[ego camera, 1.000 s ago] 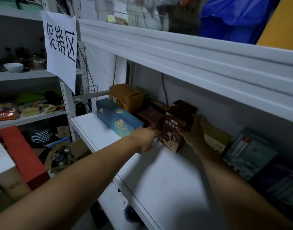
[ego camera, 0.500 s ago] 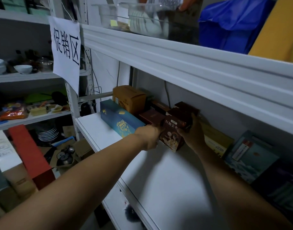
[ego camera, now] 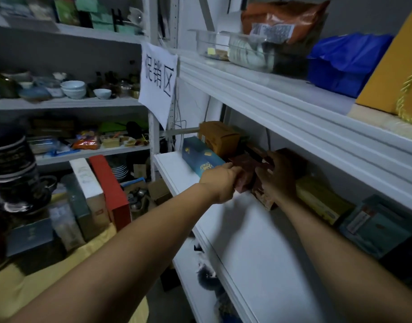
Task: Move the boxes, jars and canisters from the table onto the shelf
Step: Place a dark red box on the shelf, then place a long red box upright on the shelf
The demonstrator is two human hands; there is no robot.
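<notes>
Both my hands reach into the white shelf point(ego camera: 258, 248). My left hand point(ego camera: 220, 183) grips a dark red box point(ego camera: 245, 176) that stands on the shelf board. My right hand point(ego camera: 276, 177) lies with curled fingers over a brown printed box point(ego camera: 263, 198) right beside it, hiding most of that box. A blue box with gold print point(ego camera: 200, 157) lies to the left of my left hand, and a tan carton point(ego camera: 220, 138) stands behind it. On the table with the yellow cloth point(ego camera: 20, 290) stand several boxes, among them a red box point(ego camera: 111, 192) and a white box point(ego camera: 86, 178).
Yellow point(ego camera: 321, 199) and teal point(ego camera: 375, 226) boxes line the shelf's back right. The shelf above point(ego camera: 293, 108) overhangs my hands and carries a clear bin point(ego camera: 249, 51), a blue bag point(ego camera: 345, 64) and a yellow box. A paper sign point(ego camera: 159, 78) hangs on the post. Bowls sit on far-left shelves.
My right hand has slid over the top and front of the brown printed box. My left hand has shifted onto the dark red box. The view has swung up and left.
</notes>
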